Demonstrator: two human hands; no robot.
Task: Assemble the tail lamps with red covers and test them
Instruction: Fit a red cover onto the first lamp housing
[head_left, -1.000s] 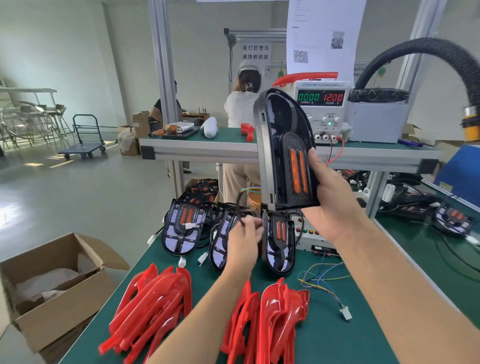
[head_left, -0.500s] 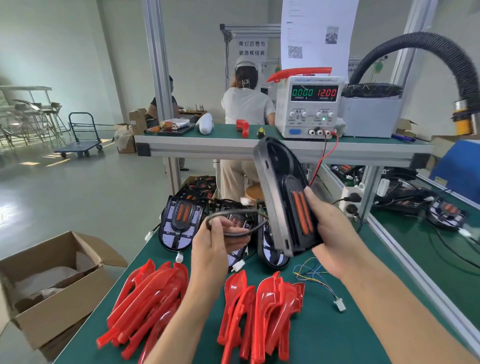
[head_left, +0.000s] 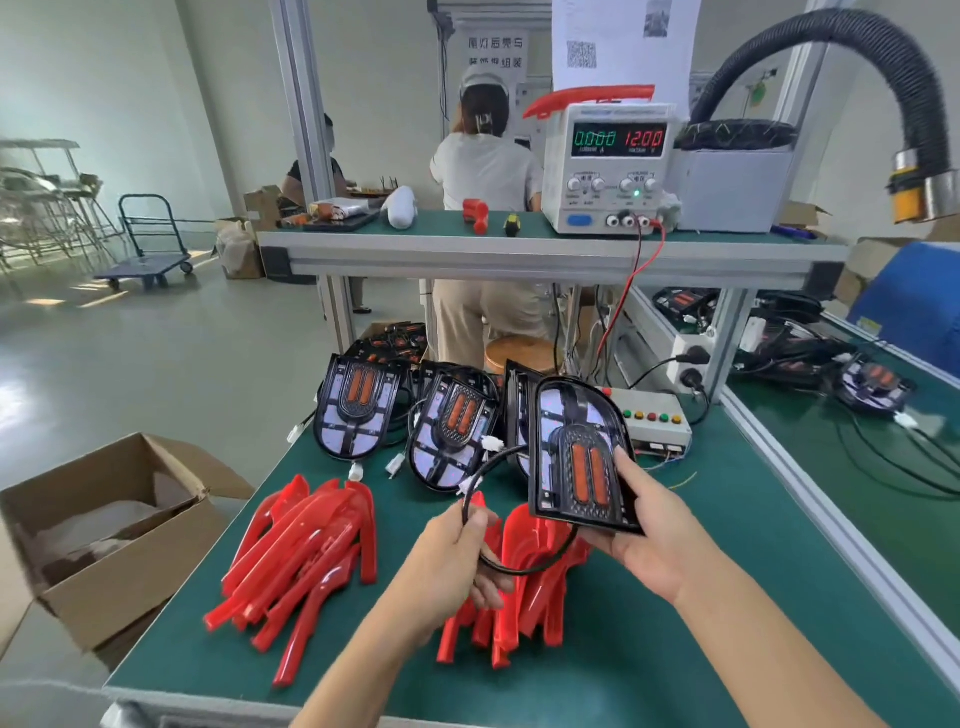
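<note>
My right hand grips a black tail lamp with two orange strips by its lower edge, tilted toward me above the green table. My left hand holds the lamp's black cable, which loops under the lamp. Two piles of red covers lie on the table: one at the left, one beneath my hands. More black lamps lean at the table's far side.
A power supply reading 12.00 sits on the upper shelf, red lead hanging down. A button test box stands behind the lamp. An open cardboard box is left of the table. A person stands behind the bench. Black hose at upper right.
My right hand has lowered the lamp from in front of the power supply to just above the table. My left hand has drawn the cable down and toward me.
</note>
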